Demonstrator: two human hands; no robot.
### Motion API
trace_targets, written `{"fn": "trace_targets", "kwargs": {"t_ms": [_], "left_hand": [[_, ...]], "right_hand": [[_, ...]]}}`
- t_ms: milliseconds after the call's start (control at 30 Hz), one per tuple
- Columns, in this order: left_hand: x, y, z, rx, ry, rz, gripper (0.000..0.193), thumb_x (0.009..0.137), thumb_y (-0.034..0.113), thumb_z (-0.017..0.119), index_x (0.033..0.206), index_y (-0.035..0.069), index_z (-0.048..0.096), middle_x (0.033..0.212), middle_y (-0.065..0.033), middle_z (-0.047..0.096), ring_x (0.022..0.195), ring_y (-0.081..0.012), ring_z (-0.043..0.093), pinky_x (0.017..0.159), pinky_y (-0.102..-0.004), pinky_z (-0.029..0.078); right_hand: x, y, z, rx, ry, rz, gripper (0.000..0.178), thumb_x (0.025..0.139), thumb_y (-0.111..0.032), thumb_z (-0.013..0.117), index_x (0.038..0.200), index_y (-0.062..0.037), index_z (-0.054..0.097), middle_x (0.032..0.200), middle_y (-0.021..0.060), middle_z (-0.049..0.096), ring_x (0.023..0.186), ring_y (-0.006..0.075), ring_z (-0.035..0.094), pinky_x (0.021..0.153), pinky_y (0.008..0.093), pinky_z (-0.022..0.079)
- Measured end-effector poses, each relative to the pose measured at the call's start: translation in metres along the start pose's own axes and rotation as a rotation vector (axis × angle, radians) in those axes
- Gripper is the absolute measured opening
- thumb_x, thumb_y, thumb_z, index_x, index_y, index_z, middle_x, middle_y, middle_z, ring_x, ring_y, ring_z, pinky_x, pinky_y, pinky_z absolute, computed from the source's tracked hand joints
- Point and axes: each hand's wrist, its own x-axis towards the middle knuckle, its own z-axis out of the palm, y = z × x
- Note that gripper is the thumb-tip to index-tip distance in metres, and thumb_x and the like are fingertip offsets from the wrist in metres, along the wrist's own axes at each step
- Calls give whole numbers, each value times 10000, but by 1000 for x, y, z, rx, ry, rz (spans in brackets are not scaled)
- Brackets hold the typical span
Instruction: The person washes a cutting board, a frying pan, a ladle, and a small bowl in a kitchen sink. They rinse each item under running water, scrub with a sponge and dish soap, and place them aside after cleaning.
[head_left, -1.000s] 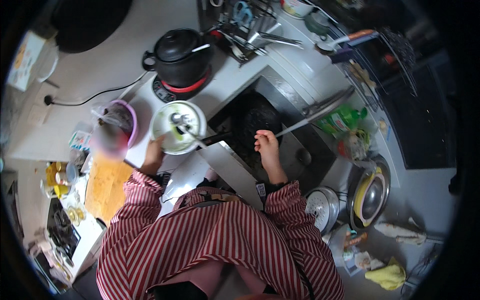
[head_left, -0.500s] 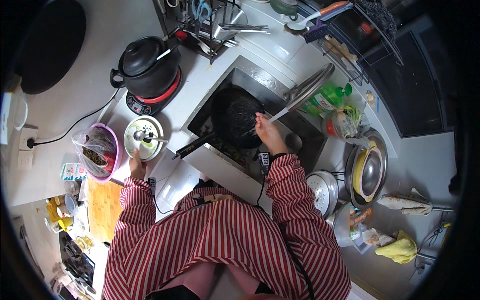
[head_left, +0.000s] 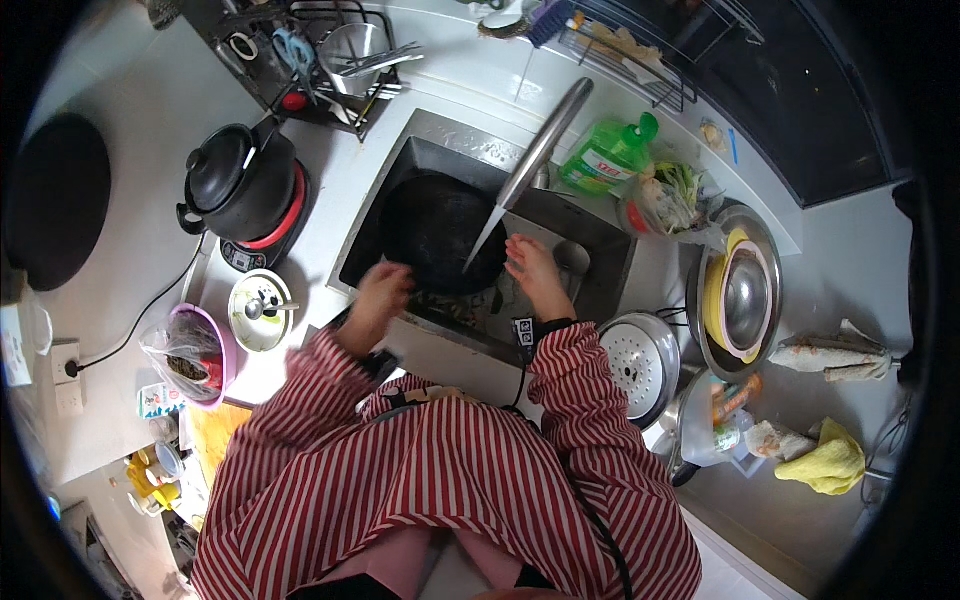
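A dark round pan (head_left: 425,225) sits in the steel sink (head_left: 618,285). Water streams from the faucet (head_left: 545,140) down into it. My left hand (head_left: 380,300), smeared by motion, is over the sink's near left edge, beside the pan; it covers the place of the pan's handle, and whether its fingers grip anything is unclear. To the right of the stream, my right hand (head_left: 537,272) hovers above the pan's right rim with fingers apart and nothing in them. A plate (head_left: 262,335) with a spoon (head_left: 268,308) lies on the counter left of the sink.
A black lidded pot (head_left: 238,185) stands on a small cooker at left. Below it is a pink basin (head_left: 232,365) with a bag inside. A green detergent bottle (head_left: 612,155), a bag of vegetables (head_left: 672,200) and stacked bowls (head_left: 712,350) line the right side.
My left hand has let go of the plate and moved right to the sink. My right hand has come off the faucet's spout, which now points toward the pan's middle. The view has shifted.
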Motion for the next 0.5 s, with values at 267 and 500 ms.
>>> {"fn": "trace_targets", "kwargs": {"t_ms": [267, 500], "left_hand": [[113, 13, 143, -75, -207, -248, 139, 914, 159, 519, 936, 26, 553, 725, -47, 539, 476, -101, 423, 376, -219, 323], [127, 1, 88, 620, -110, -168, 361, 932, 309, 452, 906, -13, 615, 633, -82, 548, 534, -201, 558, 457, -309, 417]], "right_hand": [[-33, -14, -48, -100, 108, -74, 171, 909, -206, 494, 1033, -99, 542, 1052, 43, 552, 1046, 186, 495, 919, 427, 341], [-32, 34, -45, -425, 124, -185, 254, 891, -201, 514, 1102, -60, 526, 1021, 66, 551, 976, 201, 505, 886, 345, 374]]}}
